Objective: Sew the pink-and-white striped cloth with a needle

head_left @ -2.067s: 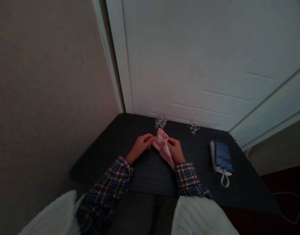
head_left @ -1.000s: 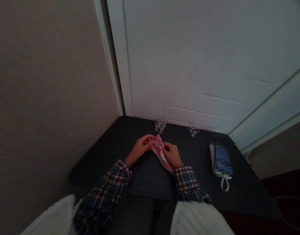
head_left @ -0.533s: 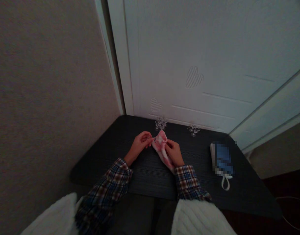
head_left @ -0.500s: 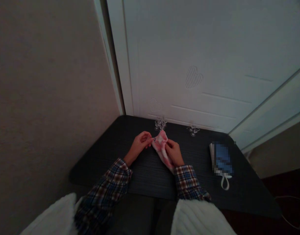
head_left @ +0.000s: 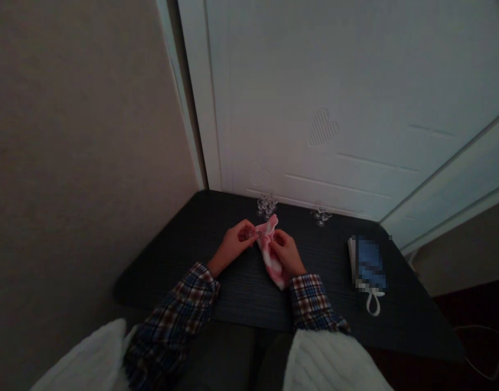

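My left hand (head_left: 235, 242) is closed, thumb and fingers pinching a small clear glass (head_left: 253, 234), only part of which shows. Its far end meets a pink and white cloth (head_left: 273, 264). Fingers of my right hand (head_left: 288, 251) are wrapped round the cloth, gathering its upper part into folds against the glass. The cloth's lower end hangs down beside my right wrist. Just beyond my hands stands a cluster of several tiny stemmed glasses (head_left: 267, 205). Farther right, a smaller group of similar glasses (head_left: 322, 216) stands near the back edge.
The dark table (head_left: 249, 304) abuts a white panel (head_left: 274, 98) with raised hearts at the back and a wall (head_left: 90, 136) on the left. A blue and white item (head_left: 369, 263), partly pixelated, lies at the right with a white loop. A cable (head_left: 484, 329) runs beyond the table's right edge.
My right fingers have shifted slightly left and bunched the cloth closer round the glass. My left hand has turned a little. The standing glasses have stayed put.
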Demonstrator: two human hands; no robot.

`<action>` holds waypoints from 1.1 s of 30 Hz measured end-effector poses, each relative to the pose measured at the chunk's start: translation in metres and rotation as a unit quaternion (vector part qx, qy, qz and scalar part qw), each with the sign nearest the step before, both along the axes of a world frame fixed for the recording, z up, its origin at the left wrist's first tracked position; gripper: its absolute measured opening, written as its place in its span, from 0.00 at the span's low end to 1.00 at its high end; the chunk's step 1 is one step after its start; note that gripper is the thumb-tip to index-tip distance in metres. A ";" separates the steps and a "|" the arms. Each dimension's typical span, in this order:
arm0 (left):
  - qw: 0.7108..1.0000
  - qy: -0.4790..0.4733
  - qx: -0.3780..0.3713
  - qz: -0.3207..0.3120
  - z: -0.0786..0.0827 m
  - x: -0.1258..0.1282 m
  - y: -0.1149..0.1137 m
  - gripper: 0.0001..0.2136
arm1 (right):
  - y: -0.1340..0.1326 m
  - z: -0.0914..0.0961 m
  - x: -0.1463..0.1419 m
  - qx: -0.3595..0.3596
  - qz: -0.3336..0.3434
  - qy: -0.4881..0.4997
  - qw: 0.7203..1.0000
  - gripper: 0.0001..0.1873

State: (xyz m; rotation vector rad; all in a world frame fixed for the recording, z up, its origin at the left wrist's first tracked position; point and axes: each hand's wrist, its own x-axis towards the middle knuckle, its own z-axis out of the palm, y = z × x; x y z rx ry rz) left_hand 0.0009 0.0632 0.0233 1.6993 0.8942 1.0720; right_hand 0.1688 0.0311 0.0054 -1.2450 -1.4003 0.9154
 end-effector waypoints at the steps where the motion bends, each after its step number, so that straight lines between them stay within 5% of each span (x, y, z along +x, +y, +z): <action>1: 1.000 0.014 0.008 0.004 0.000 0.001 -0.001 0.11 | 0.000 -0.001 0.000 -0.002 -0.001 -0.002 1.000 0.13; 13: 0.998 0.055 0.030 0.005 -0.001 0.001 -0.003 0.11 | 0.000 -0.003 0.002 -0.008 -0.018 0.020 1.000 0.16; 22: 0.997 -0.017 -0.075 -0.023 -0.001 -0.003 0.006 0.13 | -0.001 0.000 -0.001 -0.012 -0.003 0.047 0.999 0.17; 33: 0.994 -0.053 -0.089 -0.016 0.004 -0.004 0.005 0.13 | -0.002 0.003 -0.004 -0.001 0.009 0.044 0.999 0.16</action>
